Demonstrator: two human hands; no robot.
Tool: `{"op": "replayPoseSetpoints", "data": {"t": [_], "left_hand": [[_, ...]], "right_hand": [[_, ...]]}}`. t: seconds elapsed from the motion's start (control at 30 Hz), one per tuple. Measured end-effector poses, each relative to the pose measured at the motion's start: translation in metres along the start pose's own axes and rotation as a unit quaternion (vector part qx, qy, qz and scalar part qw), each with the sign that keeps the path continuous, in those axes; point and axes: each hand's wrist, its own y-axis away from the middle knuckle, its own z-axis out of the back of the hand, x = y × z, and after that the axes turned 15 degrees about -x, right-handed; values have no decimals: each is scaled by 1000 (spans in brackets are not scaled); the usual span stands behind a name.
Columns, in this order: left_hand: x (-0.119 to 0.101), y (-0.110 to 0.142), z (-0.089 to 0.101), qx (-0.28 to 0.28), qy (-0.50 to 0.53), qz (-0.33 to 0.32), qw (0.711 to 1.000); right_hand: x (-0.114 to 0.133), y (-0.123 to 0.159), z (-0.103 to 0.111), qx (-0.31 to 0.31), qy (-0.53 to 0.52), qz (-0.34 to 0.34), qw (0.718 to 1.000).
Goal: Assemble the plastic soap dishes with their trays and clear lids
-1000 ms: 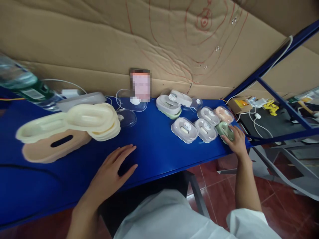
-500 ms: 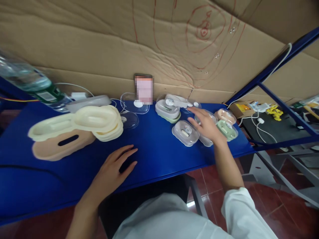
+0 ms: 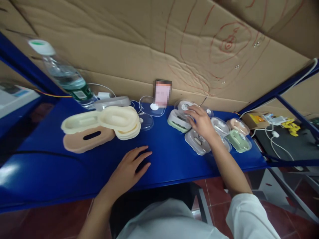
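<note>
- Your left hand (image 3: 127,167) is empty, fingers loosely spread above the counter (image 3: 164,162) at its near side; it seems free to steady things.
- Your right hand (image 3: 202,122) reaches forward, fingers half curled, its fingertips at a small stack; whether they grip anything, you cannot tell from here.
- That stack, just left of your right fingertips, shows a pale lavender box (image 3: 176,118) over a green piece (image 3: 176,127), with a clear lid (image 3: 183,105) behind and above.
- Best to take a piece by its rim, thumb opposite fingers, as the smooth clear plastic could slip.
- Lift straight up; a sideways pull could topple the stack.
- Mind your right forearm: a lidded lavender box (image 3: 196,142) sits just below that hand, and a lidded green box (image 3: 239,141) and a lidded peach box (image 3: 238,126) lie to its right.
- Beyond your left hand, cream trays (image 3: 119,118) lean over a slotted peach tray (image 3: 74,142); a careless sweep could knock them.
</note>
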Motion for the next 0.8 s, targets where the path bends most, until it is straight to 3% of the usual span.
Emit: {"op": "replayPoseSetpoints", "data": {"t": [0.1, 0.2, 0.27, 0.37, 0.43, 0.5, 0.67, 0.8], "left_hand": [[1, 0, 0, 2, -1, 4, 1000], [-1, -1, 0, 6, 7, 11, 1000], [-3, -3, 0, 6, 12, 13, 1000], [-8, -4, 0, -22, 14, 14, 1000], [-10, -2, 2, -77, 3, 24, 997], [-11, 3, 7, -150, -17, 43, 988], [0, 9, 33, -252, -130, 90, 955], [20, 9, 49, -293, -283, 168, 898]], "right_hand": [[-1, 10, 1, 4, 0, -3, 1000], [17, 17, 1, 19, 42, -4, 999], [46, 21, -3, 40, 47, 27, 998], [106, 33, -20, 95, -26, 137, 986], [140, 43, -37, 126, -90, 185, 971], [159, 52, -53, 139, -130, 188, 964], [155, 61, -68, 139, -187, 167, 958], [148, 64, -68, 120, -192, 164, 960]]}}
